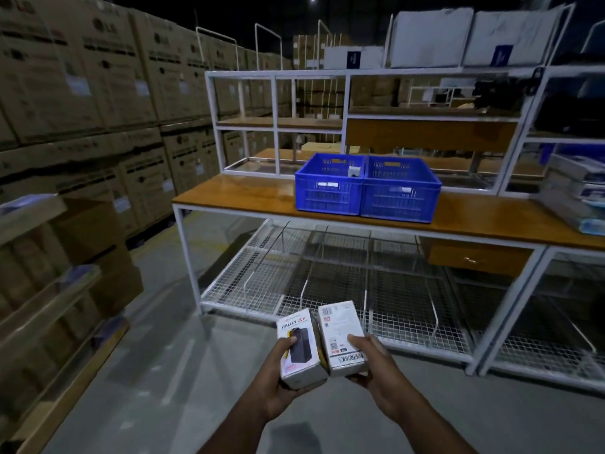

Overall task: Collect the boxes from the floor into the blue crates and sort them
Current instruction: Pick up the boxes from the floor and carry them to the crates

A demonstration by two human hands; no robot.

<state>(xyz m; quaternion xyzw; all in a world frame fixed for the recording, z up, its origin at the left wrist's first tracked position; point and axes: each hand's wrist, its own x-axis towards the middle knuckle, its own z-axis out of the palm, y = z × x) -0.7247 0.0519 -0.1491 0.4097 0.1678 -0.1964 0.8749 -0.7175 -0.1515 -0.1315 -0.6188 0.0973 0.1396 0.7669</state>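
My left hand (283, 371) grips a white box (299, 347) printed "HALLEY 20K" with a dark power bank pictured on it. Beside it, my right hand (371, 365) holds a second white box (343, 337) with a barcode side up. The two boxes touch each other in front of me, above the floor. Two blue crates stand side by side on the wooden table ahead: the left crate (329, 194) holds a small white box (354, 172) at its right edge, and I cannot see inside the right crate (401, 199).
The wooden table (235, 191) has a white metal frame and wire mesh racks (327, 283) below. Stacked cardboard cartons (82, 93) line the left side. More boxes lie on the table's right end (576, 194). Grey concrete floor (157, 371) lies between me and the table.
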